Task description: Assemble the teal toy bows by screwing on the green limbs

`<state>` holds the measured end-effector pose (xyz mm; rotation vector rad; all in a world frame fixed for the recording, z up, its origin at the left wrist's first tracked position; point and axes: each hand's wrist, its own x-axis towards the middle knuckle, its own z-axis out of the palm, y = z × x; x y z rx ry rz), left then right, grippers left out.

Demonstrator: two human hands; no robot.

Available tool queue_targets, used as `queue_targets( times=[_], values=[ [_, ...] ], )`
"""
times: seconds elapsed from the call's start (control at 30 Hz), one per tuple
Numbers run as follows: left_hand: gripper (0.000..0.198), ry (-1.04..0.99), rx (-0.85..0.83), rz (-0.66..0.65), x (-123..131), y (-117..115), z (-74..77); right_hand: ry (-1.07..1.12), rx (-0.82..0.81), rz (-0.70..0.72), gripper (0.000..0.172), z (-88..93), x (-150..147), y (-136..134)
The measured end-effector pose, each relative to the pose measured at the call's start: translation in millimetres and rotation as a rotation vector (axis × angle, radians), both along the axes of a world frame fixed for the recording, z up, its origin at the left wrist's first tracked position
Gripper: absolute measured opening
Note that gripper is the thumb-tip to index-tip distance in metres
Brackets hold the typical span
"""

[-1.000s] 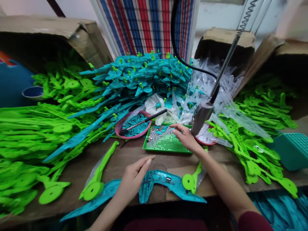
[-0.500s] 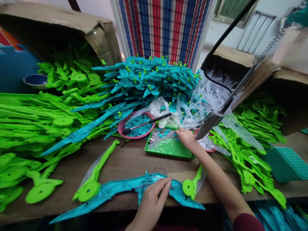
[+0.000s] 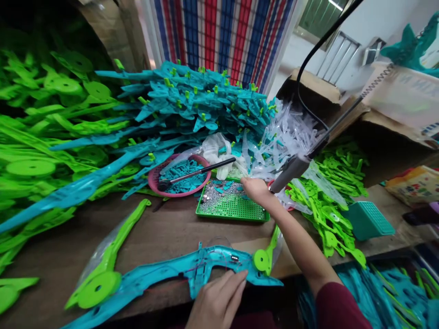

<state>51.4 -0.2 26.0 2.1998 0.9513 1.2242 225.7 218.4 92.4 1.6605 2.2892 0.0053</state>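
Observation:
A long blue plastic toy bow shell (image 3: 164,272) lies across the table's front, with thin wires and small metal parts inside it. My left hand (image 3: 219,297) is closed at its lower edge, fingers together and the thumb hidden. Green arm pieces with round discs sit at the shell's two ends, the left one (image 3: 99,289) and the right one (image 3: 262,259). My right hand (image 3: 257,189) reaches over the far right part of a green tray (image 3: 236,210) of screws and small blue pieces. Its fingers curl down; the fingertips and anything between them are hidden.
A pink basket (image 3: 150,180) of small blue parts stands left of the tray, a black-handled tool (image 3: 219,163) across it. An electric screwdriver (image 3: 290,172) hangs by my right forearm. Piles of green parts (image 3: 30,167), blue shells (image 3: 185,100) and clear pieces (image 3: 291,128) surround the area.
The view has shifted to the right. My left hand has slid lower on the shell, uncovering metal parts inside. My right hand stays at the tray.

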Motion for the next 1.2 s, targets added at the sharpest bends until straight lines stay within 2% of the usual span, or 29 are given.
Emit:
queue_targets(
  times=[0.23, 0.37, 0.43, 0.5, 0.6, 0.7, 0.8, 0.87, 0.93, 1.0, 1.1, 1.2],
  values=[
    [0.024, -0.027, -0.016, 0.03, -10, 2, 1.5, 0.127, -0.026, -0.035, 0.027, -11.7, 1, -5],
    [0.024, -0.057, -0.05, -0.005, -9, -1, -2.8, 0.332, -0.012, -0.111, 0.026, -14.7, -4, 0],
    [0.024, -0.118, -0.125, -0.024, -8, -3, -5.5, 0.48, 0.002, -0.152, 0.025, -16.5, -7, 6],
    [0.022, -0.203, -0.291, -0.031, -7, -6, -7.6, 0.658, 0.014, -0.19, 0.026, -17.9, -8, 10],
    [0.022, -0.425, -0.749, 0.012, -7, -7, -3.4, 0.953, -0.012, -0.244, 0.029, -15.9, -6, 11],
    [0.034, -0.882, -1.242, 0.088, -8, 3, 16.5, 1.258, -0.11, -0.307, 0.044, -6.1, -2, 3],
    [0.038, -1.331, -1.484, 0.208, -9, 24, 45.9, 1.896, -0.434, -0.562, 0.057, 7.2, -3, -14],
    [0.046, -1.492, -1.471, 0.228, -9, 38, 61.8, 2.251, -0.676, -0.788, 0.061, 13.2, -8, -30],
    [0.053, -1.572, -1.369, 0.191, -7, 48, 70.7, 2.361, -0.787, -0.93, 0.062, 14.6, -15, -50],
    [0.058, -1.59, -1.237, 0.16, -4, 51, 73.1, 2.367, -0.824, -1.008, 0.06, 12.0, -25, -74],
    [0.065, -1.488, -1.03, 0.157, 6, 48, 67.5, 2.332, -0.851, -1.089, 0.053, 5.9, -42, -114],
    [0.066, -1.15, -0.737, 0.216, 17, 39, 54.8, 2.317, -0.885, -1.148, 0.048, 1.4, -58, -149]
  ],
)
